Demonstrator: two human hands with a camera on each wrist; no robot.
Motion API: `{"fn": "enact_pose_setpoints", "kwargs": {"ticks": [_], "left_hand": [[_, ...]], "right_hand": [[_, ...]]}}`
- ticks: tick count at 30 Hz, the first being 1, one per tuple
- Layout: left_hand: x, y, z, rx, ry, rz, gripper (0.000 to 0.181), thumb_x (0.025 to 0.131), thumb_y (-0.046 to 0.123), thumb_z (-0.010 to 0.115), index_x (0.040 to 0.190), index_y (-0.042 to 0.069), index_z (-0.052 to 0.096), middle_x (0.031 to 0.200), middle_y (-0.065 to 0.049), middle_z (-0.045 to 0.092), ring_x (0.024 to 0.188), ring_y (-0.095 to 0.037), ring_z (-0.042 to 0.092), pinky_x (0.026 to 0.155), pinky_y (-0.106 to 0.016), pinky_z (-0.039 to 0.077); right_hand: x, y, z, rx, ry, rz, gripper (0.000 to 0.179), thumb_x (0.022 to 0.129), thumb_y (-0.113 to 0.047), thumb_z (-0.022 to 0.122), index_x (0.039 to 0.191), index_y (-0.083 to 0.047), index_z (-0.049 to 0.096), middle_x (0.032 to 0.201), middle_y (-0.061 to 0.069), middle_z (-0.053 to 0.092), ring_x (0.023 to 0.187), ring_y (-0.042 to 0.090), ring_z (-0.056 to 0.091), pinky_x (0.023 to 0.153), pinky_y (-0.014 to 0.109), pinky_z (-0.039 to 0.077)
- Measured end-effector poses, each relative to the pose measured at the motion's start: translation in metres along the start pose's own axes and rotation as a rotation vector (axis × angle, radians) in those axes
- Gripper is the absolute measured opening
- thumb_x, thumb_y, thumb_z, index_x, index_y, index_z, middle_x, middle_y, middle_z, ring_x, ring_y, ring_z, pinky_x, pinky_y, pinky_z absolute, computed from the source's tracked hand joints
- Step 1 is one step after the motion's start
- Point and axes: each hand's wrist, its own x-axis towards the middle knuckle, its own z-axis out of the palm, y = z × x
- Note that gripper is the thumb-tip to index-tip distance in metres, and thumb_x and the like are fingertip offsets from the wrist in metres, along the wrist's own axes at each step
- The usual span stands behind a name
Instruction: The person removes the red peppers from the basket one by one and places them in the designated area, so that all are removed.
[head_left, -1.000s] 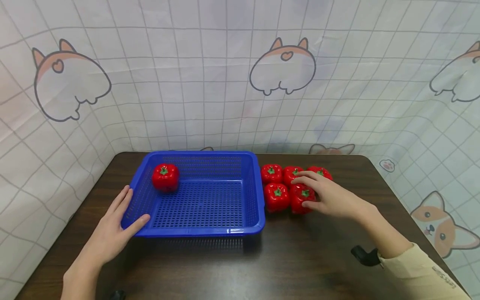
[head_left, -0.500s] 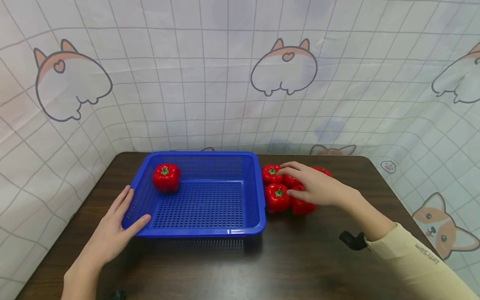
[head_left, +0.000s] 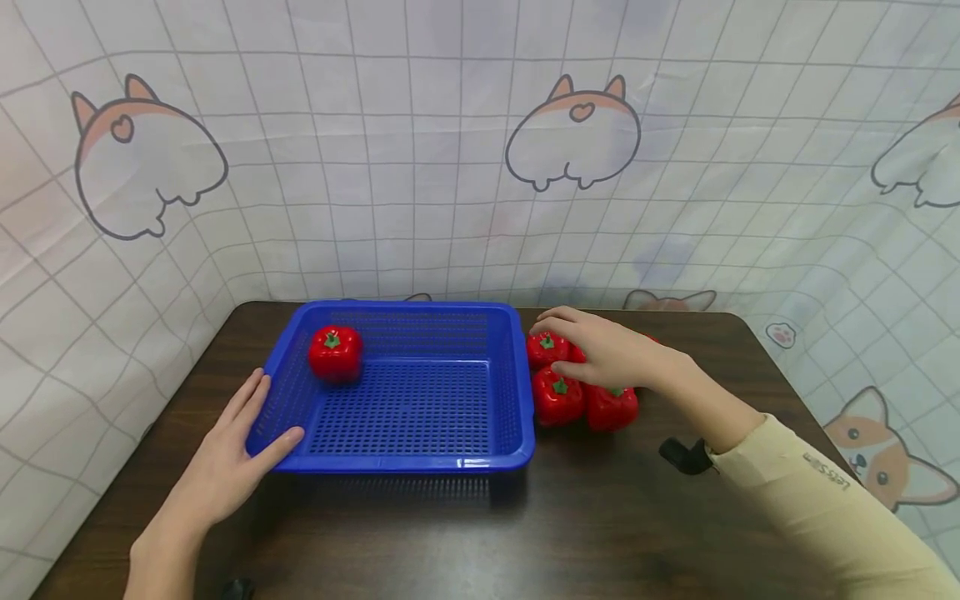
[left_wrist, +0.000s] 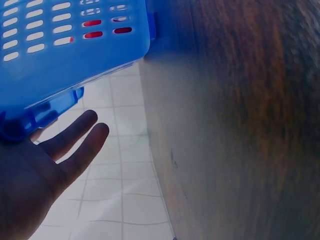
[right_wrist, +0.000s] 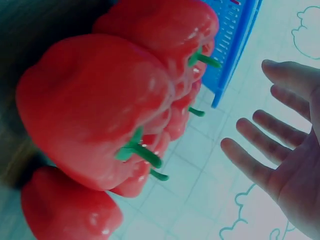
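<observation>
My left hand rests at the left front corner of a blue plastic basket, thumb over the rim and fingers straight along the side. Inside the basket's back left corner sits one red bell pepper. Several more stand bunched to the right of the basket, among them a front left pepper and a front right pepper. Over this bunch hangs my right hand, fingers spread and nearest the back left pepper, hiding those behind. The right wrist view shows a gap between that hand and the green-stemmed peppers.
A dark wooden table carries everything. White grid-patterned cloth with cartoon dogs hangs close behind it and at both sides. A black strap end sticks out at the right sleeve.
My right hand has moved left across the peppers, from the front right one toward the back left one. The left hand, basket and peppers stay put.
</observation>
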Motion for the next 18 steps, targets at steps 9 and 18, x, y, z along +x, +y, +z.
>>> {"fn": "enact_pose_setpoints", "kwargs": {"ticks": [9,18], "left_hand": [[0.0,-0.002,-0.001,0.0,0.01,0.005,0.087,0.1,0.041,0.066,0.164,0.004,0.019,0.171,-0.011,0.009,0.147,-0.054,0.022,0.107,-0.078,0.025],[0.0,-0.001,0.001,-0.015,0.011,0.009,0.088,0.099,0.04,0.068,0.163,0.004,0.021,0.171,-0.012,0.01,0.147,-0.054,0.022,0.107,-0.077,0.025]], "right_hand": [[0.028,-0.014,-0.007,-0.026,-0.03,-0.042,0.045,0.097,-0.014,0.071,0.139,-0.006,0.059,0.142,0.011,0.054,0.128,0.027,0.056,0.106,0.046,0.049],[0.058,-0.03,-0.001,-0.054,-0.087,-0.069,0.047,0.099,-0.017,0.069,0.143,-0.01,0.055,0.145,0.009,0.051,0.131,0.025,0.054,0.108,0.042,0.047]]}}
